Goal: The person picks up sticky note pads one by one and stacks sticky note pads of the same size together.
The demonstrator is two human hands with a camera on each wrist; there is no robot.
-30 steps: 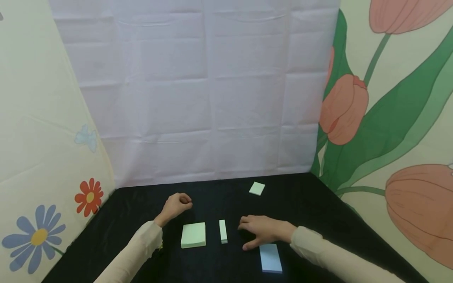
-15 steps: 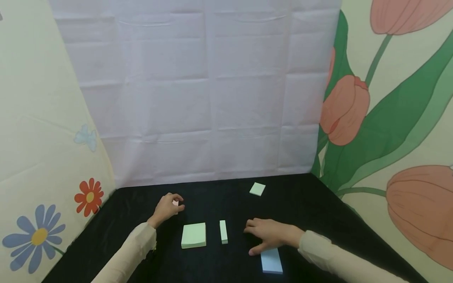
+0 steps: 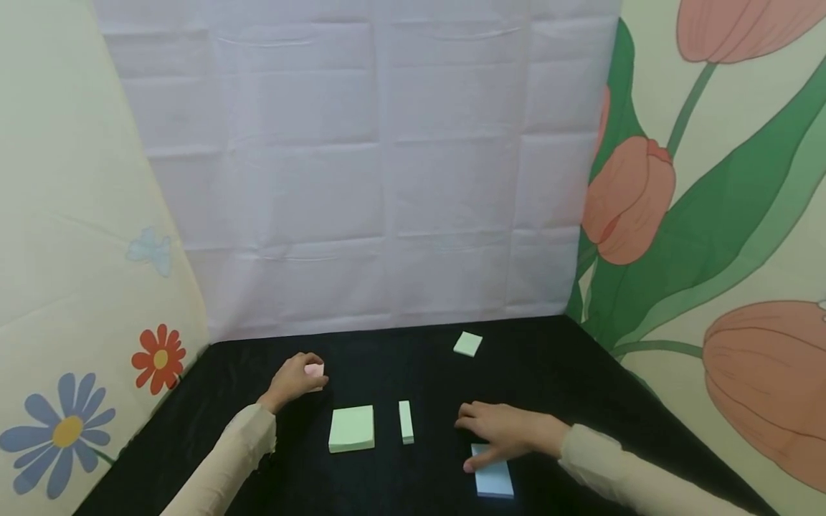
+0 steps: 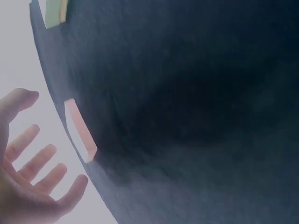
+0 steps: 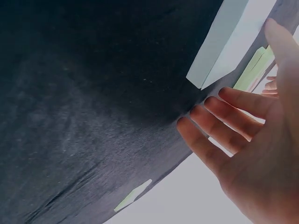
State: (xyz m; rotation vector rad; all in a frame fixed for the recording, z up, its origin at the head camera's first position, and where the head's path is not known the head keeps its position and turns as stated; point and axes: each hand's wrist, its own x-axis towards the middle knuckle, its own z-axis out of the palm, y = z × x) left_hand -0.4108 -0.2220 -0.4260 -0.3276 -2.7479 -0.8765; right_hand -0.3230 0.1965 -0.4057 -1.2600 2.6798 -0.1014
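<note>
head view: left hand [image 3: 292, 381], fingers spread and loosely bent, grips nothing beside the pink pad [image 3: 315, 370]. right hand [image 3: 506, 428], fingers extended, also ungripped, partly covers the blue pad [image 3: 494, 480]. blue pad's long axis runs near to far; in the left wrist view, pink pad slants upper left to lower right. black surface [image 3: 568, 387] extends past both to its edges.

Three green blocks [image 3: 351, 428] [image 3: 406, 421] [image 3: 467, 344], one blue block [image 3: 495, 484], one pink block [image 3: 314, 370], two pale sleeves [image 3: 235, 453] [image 3: 603, 464]
</note>
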